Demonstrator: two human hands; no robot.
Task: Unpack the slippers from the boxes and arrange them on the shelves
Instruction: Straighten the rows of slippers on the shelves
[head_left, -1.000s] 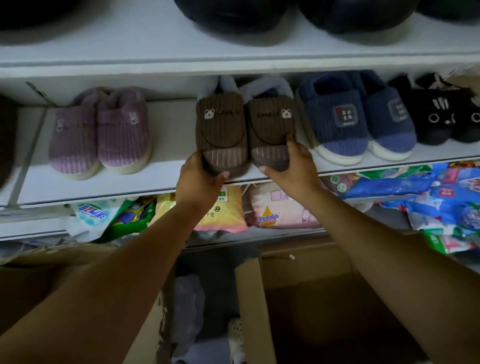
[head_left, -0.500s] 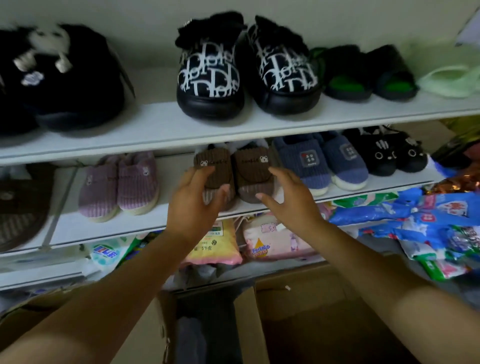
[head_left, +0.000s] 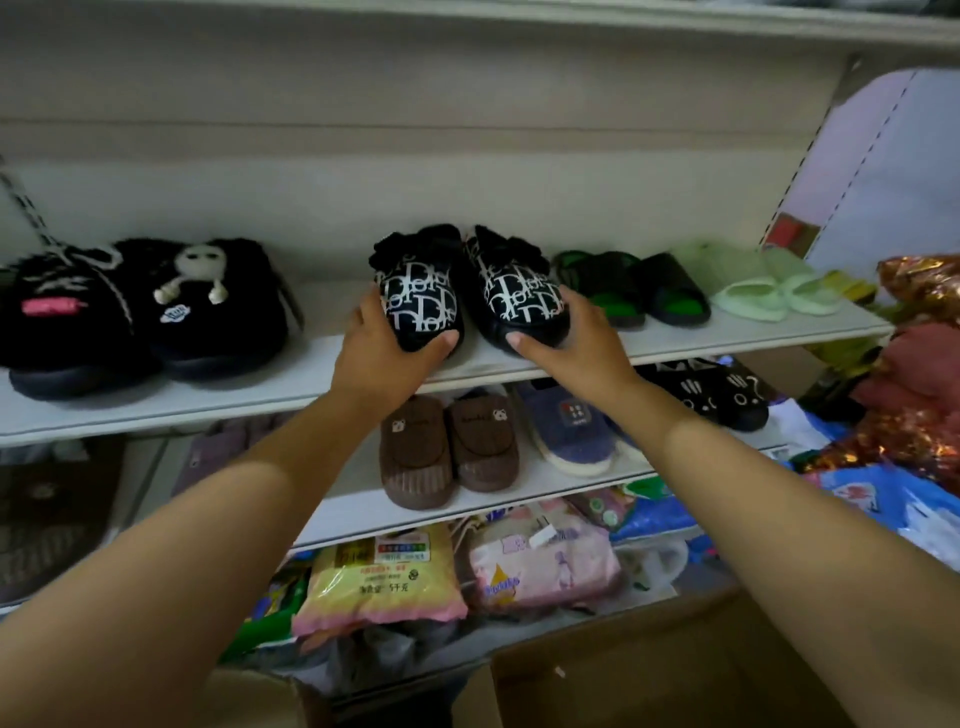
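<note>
On the upper white shelf (head_left: 249, 400), two black fabric slippers printed with white lettering stand side by side. The left slipper (head_left: 421, 301) is clasped at its toe by the left hand (head_left: 382, 358), and the right slipper (head_left: 522, 293) by the right hand (head_left: 576, 345) — each grip half closed, thumb curled across the front.

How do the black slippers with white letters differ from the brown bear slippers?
The black lettered slippers stand on the upper shelf; the brown slippers stand on the lower shelf. The black pair bears white letters; the brown pair is ribbed, with small bear badges. The left hand and the right hand each hold one black slipper; nothing touches the brown pair. Both pairs point their toes outward.
</note>
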